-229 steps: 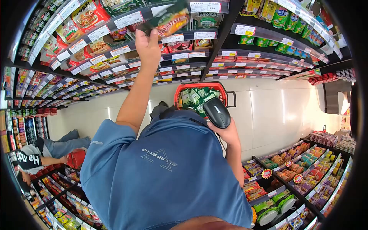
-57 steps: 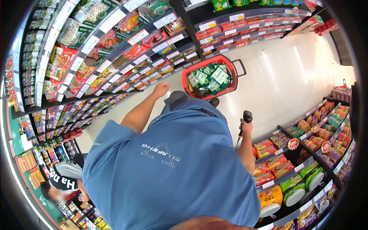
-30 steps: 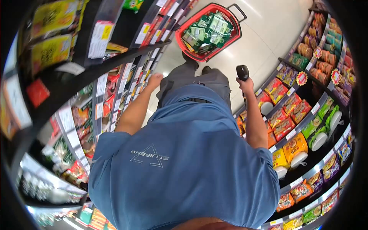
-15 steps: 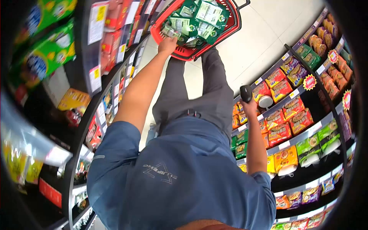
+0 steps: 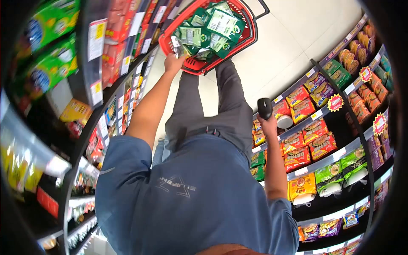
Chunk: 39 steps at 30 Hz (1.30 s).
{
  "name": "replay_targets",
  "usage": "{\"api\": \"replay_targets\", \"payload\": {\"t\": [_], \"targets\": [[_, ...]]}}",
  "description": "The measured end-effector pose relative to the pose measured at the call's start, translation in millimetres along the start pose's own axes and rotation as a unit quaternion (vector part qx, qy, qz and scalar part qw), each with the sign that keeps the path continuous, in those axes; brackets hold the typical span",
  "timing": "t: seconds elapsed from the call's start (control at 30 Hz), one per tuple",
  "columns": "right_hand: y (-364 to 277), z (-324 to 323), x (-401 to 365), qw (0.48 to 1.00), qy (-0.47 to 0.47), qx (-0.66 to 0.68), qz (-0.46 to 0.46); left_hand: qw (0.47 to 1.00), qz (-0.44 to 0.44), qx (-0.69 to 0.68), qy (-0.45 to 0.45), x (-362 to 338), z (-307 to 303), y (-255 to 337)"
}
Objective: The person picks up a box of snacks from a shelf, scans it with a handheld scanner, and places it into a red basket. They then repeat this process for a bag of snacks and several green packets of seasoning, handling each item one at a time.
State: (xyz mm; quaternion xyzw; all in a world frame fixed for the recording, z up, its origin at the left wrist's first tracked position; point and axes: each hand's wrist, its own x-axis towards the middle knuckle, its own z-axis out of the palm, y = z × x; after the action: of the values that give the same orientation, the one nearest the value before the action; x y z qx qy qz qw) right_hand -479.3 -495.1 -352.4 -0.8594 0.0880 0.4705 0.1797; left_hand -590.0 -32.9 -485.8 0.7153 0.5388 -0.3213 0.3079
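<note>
A red shopping basket (image 5: 196,66) with a black handle stands on the floor at the top, holding several green packets (image 5: 223,23) with pale labels. At its left corner my left hand (image 5: 173,63) is closed on a small shiny clear packet (image 5: 176,46), whose details are too small to read. Out to the right, my right hand (image 5: 267,123) is wrapped round the handle of a black handheld scanner (image 5: 264,108), its rounded head pointing away from me, near the noodle shelf.
Shelves with red and yellow noodle packs (image 5: 322,145) curve along the right. On the left, a dark shelf edge (image 5: 76,174) runs close to my left arm, with green packs (image 5: 53,63) above. Pale floor tiles (image 5: 293,32) lie between.
The view has shifted a little, so shelves and basket sit further left. My left hand has raised the small clear packet slightly at the basket's corner. The scanner stays in my right hand.
</note>
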Motion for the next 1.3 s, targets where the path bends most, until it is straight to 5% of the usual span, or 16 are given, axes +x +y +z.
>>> {"api": "replay_targets", "payload": {"t": [0.07, 0.1, 0.13, 0.3, 0.37, 0.57, 0.6, 0.7, 0.8, 0.87, 0.97, 1.1, 1.2, 1.3], "targets": [[-41, -16, -6, 0.996, -0.013, -0.068, -0.048, 0.979, 0.087, -0.185, 0.007, -42, -33, -19], [-60, -22, -9, 0.994, -0.007, -0.069, -0.085, 0.965, 0.035, -0.257, -0.048, -56, -48, -27], [-83, -29, -14, 0.990, 0.000, -0.069, -0.123, 0.925, 0.081, -0.368, -0.056, -75, -61, -29], [-202, -75, -51, 0.966, -0.036, -0.056, -0.250, 0.838, 0.174, -0.508, -0.098, -171, -151, 0], [-240, -94, -67, 0.932, -0.062, 0.045, -0.354, 0.810, 0.205, -0.539, -0.107, -211, -189, 25], [-311, -148, -127, 0.877, -0.079, 0.078, -0.467, 0.795, 0.311, -0.520, -0.024, -310, -282, 58], [-315, -154, -137, 0.866, -0.090, 0.098, -0.482, 0.798, 0.364, -0.475, 0.067, -318, -289, 59], [-328, -165, -163, 0.856, -0.105, 0.095, -0.498, 0.864, 0.358, -0.329, 0.131, -372, -334, 54], [-337, -162, -173, 0.835, -0.127, 0.129, -0.520, 0.761, 0.559, -0.070, 0.322, -395, -360, 47], [-346, -159, -189, 0.817, -0.137, 0.135, -0.544, 0.709, 0.575, -0.006, 0.409, -419, -372, 46], [-357, -160, -209, 0.803, -0.190, 0.167, -0.539, 0.604, 0.584, -0.050, 0.540, -435, -385, 37], [-369, -157, -249, 0.781, -0.260, 0.146, -0.549, 0.492, 0.625, -0.442, 0.415, -411, -376, 23], [-370, -150, -282, 0.749, -0.285, 0.110, -0.588, 0.514, 0.600, -0.518, 0.328, -385, -370, -4], [-371, -143, -299, 0.724, -0.303, 0.093, -0.613, 0.511, 0.582, -0.494, 0.395, -399, -375, 0]]}}
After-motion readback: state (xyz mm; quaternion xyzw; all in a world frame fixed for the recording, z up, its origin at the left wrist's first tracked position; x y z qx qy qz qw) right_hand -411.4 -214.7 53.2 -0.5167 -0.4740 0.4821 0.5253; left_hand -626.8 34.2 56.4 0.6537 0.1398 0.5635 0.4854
